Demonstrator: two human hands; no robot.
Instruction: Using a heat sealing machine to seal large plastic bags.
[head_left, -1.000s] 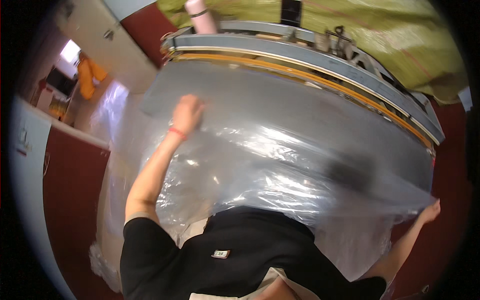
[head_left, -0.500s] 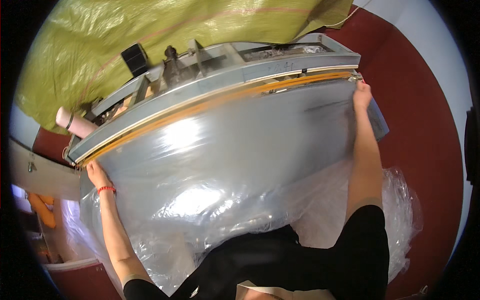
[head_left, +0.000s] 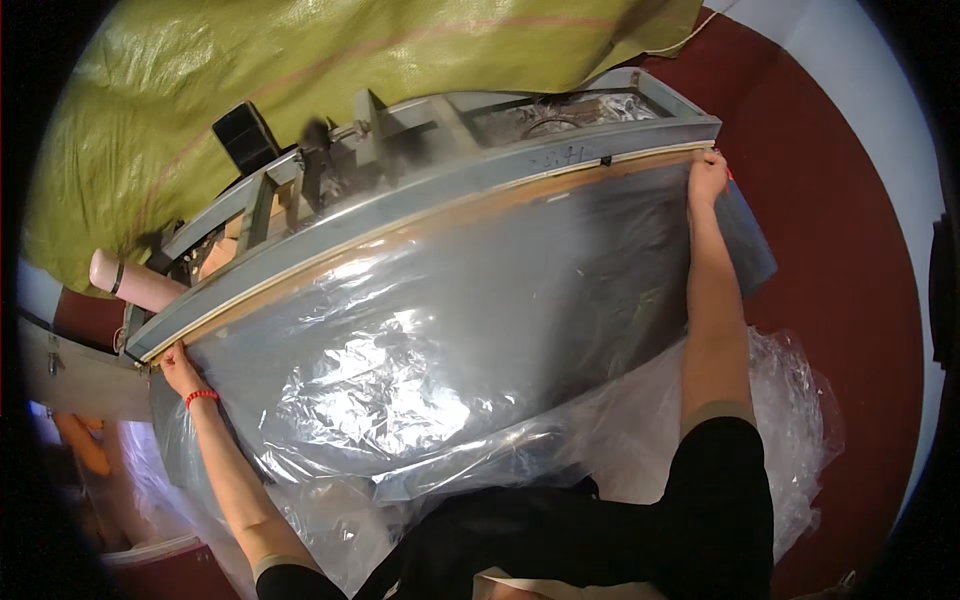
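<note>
A wide sheet of clear plastic film spreads shiny and wrinkled over a dark slanted panel in front of me. My left hand, below a red bead bracelet, is closed on the film's far left corner. My right hand pinches the far right corner, so the far edge is stretched between both hands. This edge lies along a long grey metal bar with a pale strip on its near side. An orange-brown band shows through the film just below the bar. My fingertips are partly hidden at both corners.
Behind the bar are metal frame braces, a pink cylindrical bottle and a black phone-like slab. A yellow-green woven sheet covers the back. Loose clear plastic bunches at the right above a dark red floor.
The film's far edge has come up against the bar, now covering more of the orange band. Both hands have shifted slightly left in the picture, and the left one sits lower.
</note>
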